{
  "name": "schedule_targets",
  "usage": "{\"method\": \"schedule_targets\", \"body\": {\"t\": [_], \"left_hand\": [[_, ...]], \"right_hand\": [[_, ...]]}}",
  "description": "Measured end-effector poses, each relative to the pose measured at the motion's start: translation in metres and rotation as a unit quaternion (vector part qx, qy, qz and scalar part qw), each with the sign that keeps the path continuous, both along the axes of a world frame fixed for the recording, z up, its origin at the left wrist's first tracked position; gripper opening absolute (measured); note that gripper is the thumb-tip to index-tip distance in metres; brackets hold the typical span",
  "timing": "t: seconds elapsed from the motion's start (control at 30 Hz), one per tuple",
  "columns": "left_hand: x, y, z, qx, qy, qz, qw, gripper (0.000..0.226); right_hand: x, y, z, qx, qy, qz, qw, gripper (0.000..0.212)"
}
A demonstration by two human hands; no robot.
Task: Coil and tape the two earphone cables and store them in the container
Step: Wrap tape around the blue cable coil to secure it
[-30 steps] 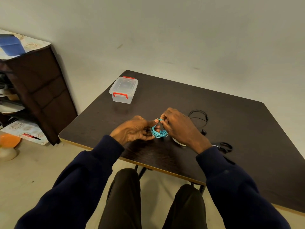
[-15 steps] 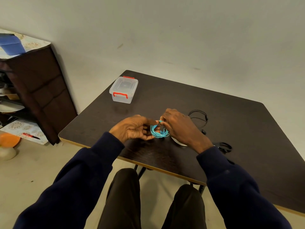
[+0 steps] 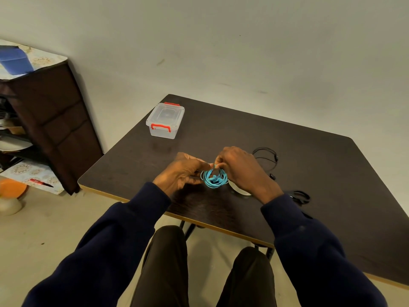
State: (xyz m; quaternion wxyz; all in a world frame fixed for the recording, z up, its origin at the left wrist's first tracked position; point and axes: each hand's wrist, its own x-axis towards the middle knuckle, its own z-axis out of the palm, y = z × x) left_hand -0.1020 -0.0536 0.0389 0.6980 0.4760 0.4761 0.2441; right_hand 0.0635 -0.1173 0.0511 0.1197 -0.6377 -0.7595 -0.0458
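Little has moved: the blue earphone coil [image 3: 214, 179] hangs slightly lower, the left hand [image 3: 180, 171] and right hand [image 3: 243, 171] both pinching its top, well apart from the container [image 3: 165, 120].

both hands [image 3: 183, 171] [image 3: 242, 169] pinch blue earphone coil [image 3: 214, 178] above table [image 3: 309, 173]; lidded container [image 3: 165, 120] far left.

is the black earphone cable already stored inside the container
No, the black earphone cable lies loose on the table, and the container stands apart with its lid on.
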Motion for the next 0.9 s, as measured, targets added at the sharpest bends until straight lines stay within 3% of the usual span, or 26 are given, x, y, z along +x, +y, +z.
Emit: {"method": "schedule_targets", "body": {"t": [0.27, 0.53, 0.7, 0.9], "left_hand": [[-0.008, 0.009, -0.004, 0.089, 0.021, -0.021, 0.996, 0.01], [-0.011, 0.008, -0.007, 0.053, -0.021, -0.032, 0.998, 0.006], [-0.01, 0.007, -0.004, 0.002, -0.026, -0.075, 0.997, 0.018], [-0.006, 0.009, -0.006, 0.095, 0.046, -0.107, 0.989, 0.015]], "right_hand": [[0.0, 0.006, -0.007, -0.01, 0.198, -0.042, 0.979, 0.014], [0.009, 0.007, -0.016, -0.026, 0.349, -0.024, 0.937, 0.009], [0.013, 0.009, -0.021, -0.038, 0.371, -0.035, 0.927, 0.011], [0.01, 0.011, -0.026, -0.024, 0.375, -0.051, 0.925, 0.011]]}}
